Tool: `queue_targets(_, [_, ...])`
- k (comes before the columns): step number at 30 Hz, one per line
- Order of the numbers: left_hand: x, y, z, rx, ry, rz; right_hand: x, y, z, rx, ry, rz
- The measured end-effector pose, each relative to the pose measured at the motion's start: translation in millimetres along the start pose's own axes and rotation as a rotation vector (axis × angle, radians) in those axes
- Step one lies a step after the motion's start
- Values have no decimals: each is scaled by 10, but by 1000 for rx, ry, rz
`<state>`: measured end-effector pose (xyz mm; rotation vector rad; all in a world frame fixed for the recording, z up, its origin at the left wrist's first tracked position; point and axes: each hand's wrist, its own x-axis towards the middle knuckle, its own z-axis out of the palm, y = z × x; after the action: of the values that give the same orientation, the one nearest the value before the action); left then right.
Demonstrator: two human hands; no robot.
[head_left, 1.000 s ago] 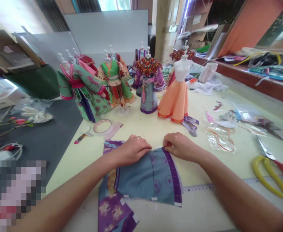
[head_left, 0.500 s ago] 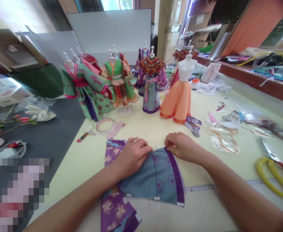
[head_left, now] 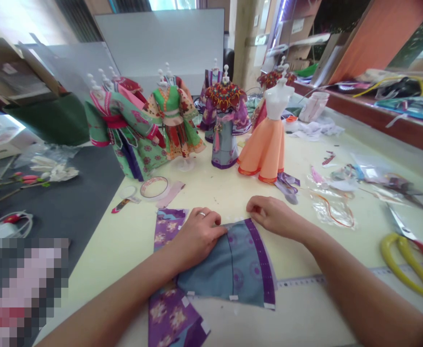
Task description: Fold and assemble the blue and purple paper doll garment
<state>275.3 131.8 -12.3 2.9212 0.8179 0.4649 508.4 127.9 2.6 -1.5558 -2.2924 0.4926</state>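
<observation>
A blue-grey fabric panel (head_left: 214, 270) with a purple border along its right side lies on the cream table. Small white tabs sit along its lower edge. My left hand (head_left: 200, 236), wearing a ring, rests on the panel's upper left part, with thumb and fingers apart. Under that forearm is a purple floral fabric piece (head_left: 177, 308), partly covered by the arm and the blue panel. At the panel's upper right corner my right hand (head_left: 269, 214) has its fingers curled together. Whatever is between those fingertips is hidden.
Doll-sized dress forms stand behind, including one in an orange skirt (head_left: 264, 149) and one in a green robe (head_left: 135, 130). A tape roll (head_left: 154, 179) lies left. On the right are yellow-and-red-handled scissors (head_left: 408, 265), a ruler (head_left: 298, 283) and a plastic bag (head_left: 332, 212).
My right fingertips have lifted slightly from the panel's upper right corner. My left hand stays on the fabric. The whole view has shifted a little.
</observation>
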Motion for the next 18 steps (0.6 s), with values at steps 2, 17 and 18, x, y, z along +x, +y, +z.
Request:
queue_targets(2, [0, -6, 1, 4, 2, -2, 0, -24, -4, 10, 72, -48])
queue_targets(17, [-5, -6, 2, 0, -5, -8, -52, -264, 95, -146, -65, -431])
queue_targets(18, [-4, -6, 1, 1, -9, -7, -47, -270, 102, -163, -76, -425])
